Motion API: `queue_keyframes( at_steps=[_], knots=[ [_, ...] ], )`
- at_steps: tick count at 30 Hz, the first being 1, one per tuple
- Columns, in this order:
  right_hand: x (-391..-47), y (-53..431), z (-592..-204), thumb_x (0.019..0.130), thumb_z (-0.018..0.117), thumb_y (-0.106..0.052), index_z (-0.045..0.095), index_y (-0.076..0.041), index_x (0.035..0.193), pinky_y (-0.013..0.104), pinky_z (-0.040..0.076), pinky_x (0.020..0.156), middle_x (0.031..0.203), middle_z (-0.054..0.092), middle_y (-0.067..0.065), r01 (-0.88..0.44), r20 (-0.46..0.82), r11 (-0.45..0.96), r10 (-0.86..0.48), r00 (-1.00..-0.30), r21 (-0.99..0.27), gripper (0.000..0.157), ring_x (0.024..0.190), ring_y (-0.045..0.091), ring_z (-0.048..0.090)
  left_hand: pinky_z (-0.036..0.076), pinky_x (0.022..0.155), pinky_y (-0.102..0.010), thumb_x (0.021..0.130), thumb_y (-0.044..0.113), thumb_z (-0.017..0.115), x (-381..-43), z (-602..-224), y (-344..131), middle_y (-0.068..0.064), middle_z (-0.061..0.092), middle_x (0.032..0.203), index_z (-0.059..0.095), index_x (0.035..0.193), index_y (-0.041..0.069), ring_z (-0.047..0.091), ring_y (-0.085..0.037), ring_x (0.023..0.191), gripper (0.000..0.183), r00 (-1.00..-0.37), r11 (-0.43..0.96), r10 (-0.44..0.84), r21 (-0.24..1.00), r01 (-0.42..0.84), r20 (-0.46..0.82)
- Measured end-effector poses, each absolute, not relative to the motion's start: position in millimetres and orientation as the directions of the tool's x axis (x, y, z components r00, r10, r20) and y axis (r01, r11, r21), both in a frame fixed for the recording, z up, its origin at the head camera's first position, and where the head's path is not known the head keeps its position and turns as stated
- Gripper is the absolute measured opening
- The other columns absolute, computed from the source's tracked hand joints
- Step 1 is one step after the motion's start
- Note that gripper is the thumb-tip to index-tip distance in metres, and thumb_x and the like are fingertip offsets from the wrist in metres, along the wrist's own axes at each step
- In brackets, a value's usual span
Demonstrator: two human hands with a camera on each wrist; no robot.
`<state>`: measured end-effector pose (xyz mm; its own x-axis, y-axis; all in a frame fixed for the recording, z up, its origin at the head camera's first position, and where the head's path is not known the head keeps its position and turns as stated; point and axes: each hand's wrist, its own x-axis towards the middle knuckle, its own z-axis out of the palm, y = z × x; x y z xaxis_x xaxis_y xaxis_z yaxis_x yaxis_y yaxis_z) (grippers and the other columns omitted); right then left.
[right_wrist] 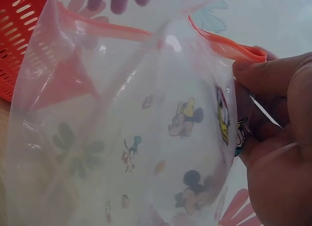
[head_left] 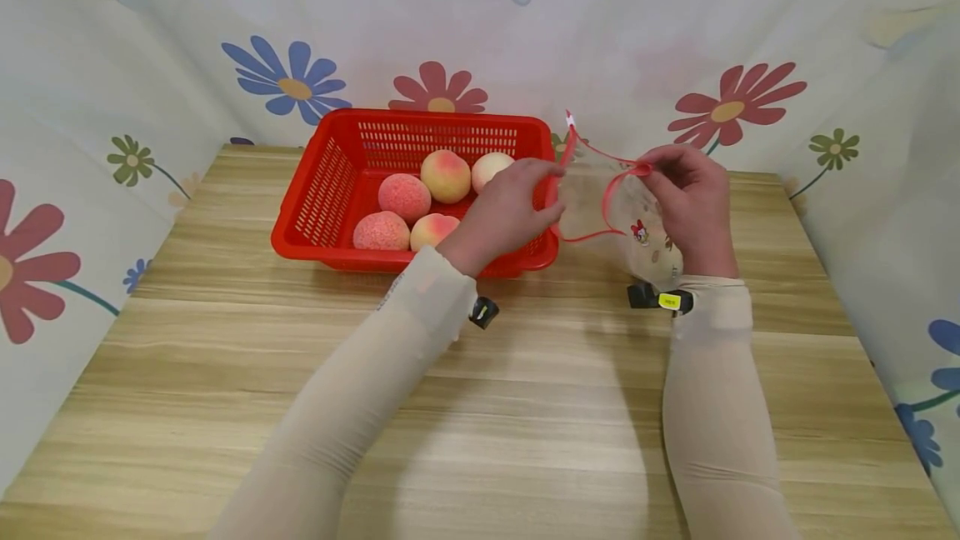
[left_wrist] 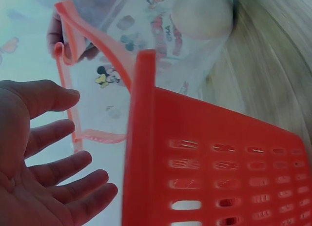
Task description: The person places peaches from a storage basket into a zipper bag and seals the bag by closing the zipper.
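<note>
My right hand pinches the pink rim of a clear zip bag printed with small cartoon figures, and the bag's mouth gapes toward the left. A pale round peach shows inside the bag in the left wrist view. Over the right end of the red basket, my left hand has its fingers spread and holds nothing; its fingertips overlap the bag's mouth in the head view. Several peaches, such as a pink-and-yellow one, lie in the basket, one partly behind the left hand.
A wood-grain table lies under everything. Behind it and at both sides hangs a white flower-print cloth. The basket's right wall stands close beside the bag. A dark wrist camera sits at the left cuff.
</note>
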<state>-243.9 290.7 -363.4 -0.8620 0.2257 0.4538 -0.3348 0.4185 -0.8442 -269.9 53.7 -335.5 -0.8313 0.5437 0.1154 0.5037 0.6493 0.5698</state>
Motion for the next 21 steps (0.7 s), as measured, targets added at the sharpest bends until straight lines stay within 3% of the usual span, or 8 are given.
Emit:
queue_keyframes(
  at_steps=[5, 14, 21],
  knots=[
    [-243, 291, -362, 0.092, 0.065, -0.013, 0.071, -0.007, 0.106, 0.018, 0.050, 0.076, 0.095, 0.068, -0.012, -0.331, 0.458, 0.414, 0.258, -0.851, -0.848, 0.017, 0.088, 0.014, 0.059, 0.046, 0.106, -0.032, 0.092, 0.029, 0.062, -272, -339, 50, 0.001, 0.053, 0.139, 0.054, 0.135, 0.018, 0.046, -0.016, 0.129, 0.045, -0.846, 0.664, 0.527, 0.581, 0.471, 0.082],
    [-245, 287, -362, 0.091, 0.066, -0.012, 0.070, -0.006, 0.107, 0.018, 0.050, 0.076, 0.094, 0.068, -0.012, -0.359, 0.474, 0.379, 0.272, -0.838, -0.853, 0.018, 0.087, 0.014, 0.060, 0.052, 0.097, -0.036, 0.089, 0.033, 0.068, -280, -336, 24, 0.002, 0.055, 0.136, 0.052, 0.136, 0.021, 0.051, -0.017, 0.120, 0.051, -0.890, 0.710, 0.455, 0.607, 0.357, -0.010],
    [-244, 283, -362, 0.090, 0.067, -0.010, 0.070, -0.003, 0.108, 0.018, 0.049, 0.075, 0.093, 0.067, -0.013, -0.358, 0.471, 0.374, 0.276, -0.838, -0.855, 0.019, 0.084, 0.013, 0.059, 0.055, 0.091, -0.034, 0.091, 0.030, 0.066, -285, -332, -4, 0.000, 0.061, 0.124, 0.056, 0.132, 0.020, 0.056, -0.018, 0.102, 0.044, -0.922, 0.718, 0.385, 0.640, 0.274, -0.037]
  ],
)
